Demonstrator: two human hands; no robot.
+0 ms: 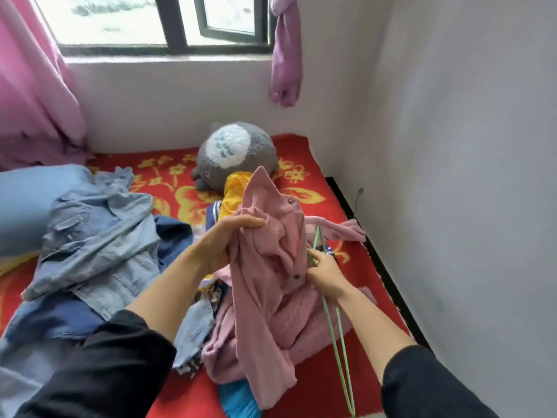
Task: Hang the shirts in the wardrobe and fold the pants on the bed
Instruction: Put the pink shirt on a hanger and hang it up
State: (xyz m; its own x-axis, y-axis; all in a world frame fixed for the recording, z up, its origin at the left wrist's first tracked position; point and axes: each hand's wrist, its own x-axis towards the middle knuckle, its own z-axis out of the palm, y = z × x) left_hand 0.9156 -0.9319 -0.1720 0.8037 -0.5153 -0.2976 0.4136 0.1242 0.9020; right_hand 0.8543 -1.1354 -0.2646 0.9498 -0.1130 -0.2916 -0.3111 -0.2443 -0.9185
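Note:
A pink buttoned cardigan (271,267) is lifted off the bed. My left hand (224,239) grips its upper part, with the fingers curled over a fold. My right hand (324,274) pinches a thin green wire hanger (339,342) at the cardigan's right edge; the hanger's long sides run down toward me. The cardigan's lower half and one sleeve (346,229) rest on the red flowered bedspread (310,384). A pile of blue denim clothes (96,236) lies to the left. A yellow garment (232,196) lies behind the cardigan.
A grey plush toy (238,152) sits at the far side of the bed below the window (150,22). A white wall (467,176) runs close along the right. Pink curtains (33,95) hang at left. A blue pillow (27,200) lies left.

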